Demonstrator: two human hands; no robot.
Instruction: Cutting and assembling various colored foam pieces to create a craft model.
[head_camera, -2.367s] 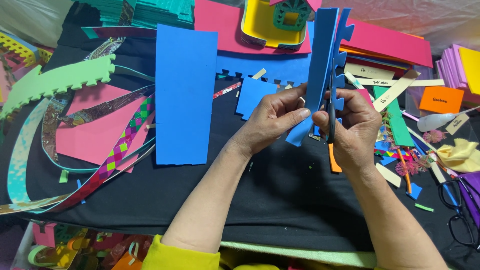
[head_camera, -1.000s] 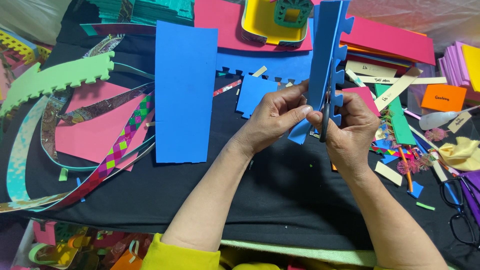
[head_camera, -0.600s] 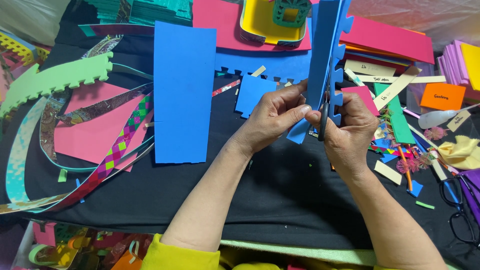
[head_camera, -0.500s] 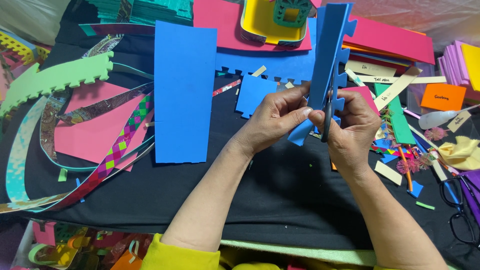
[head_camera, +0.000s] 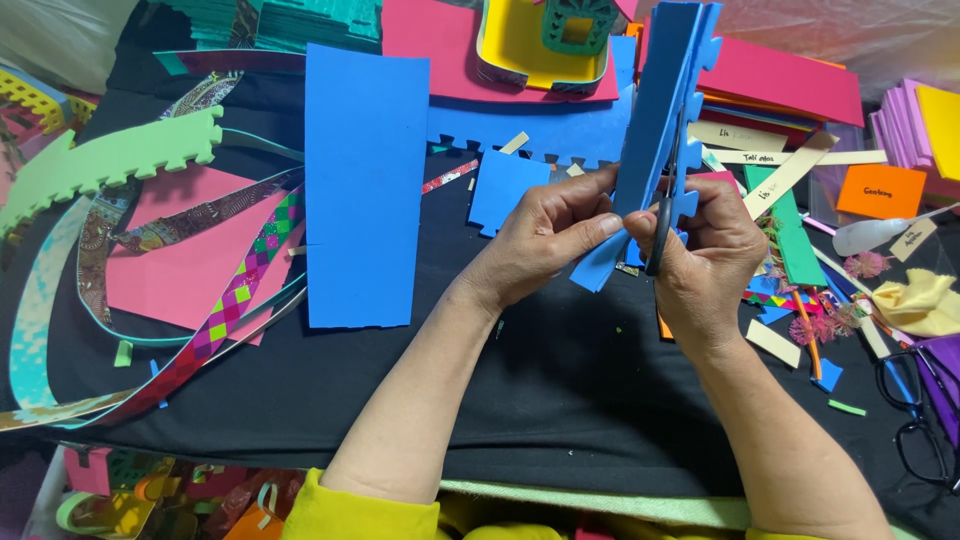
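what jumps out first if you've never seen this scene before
At the centre, the left hand pinches a long blue foam strip that stands up from the table, while the right hand works dark scissors into its edge. Left of them a large blue foam sheet lies flat on the black cloth, with a green notched foam piece and patterned ribbons further left.

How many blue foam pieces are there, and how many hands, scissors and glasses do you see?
Big blue foam pieces: 4 (upright strip being cut, flat rectangle, notched sheet, small square)
Hands: 2 (left hand, right hand)
Scissors: 1
Glasses: 1
Total: 8
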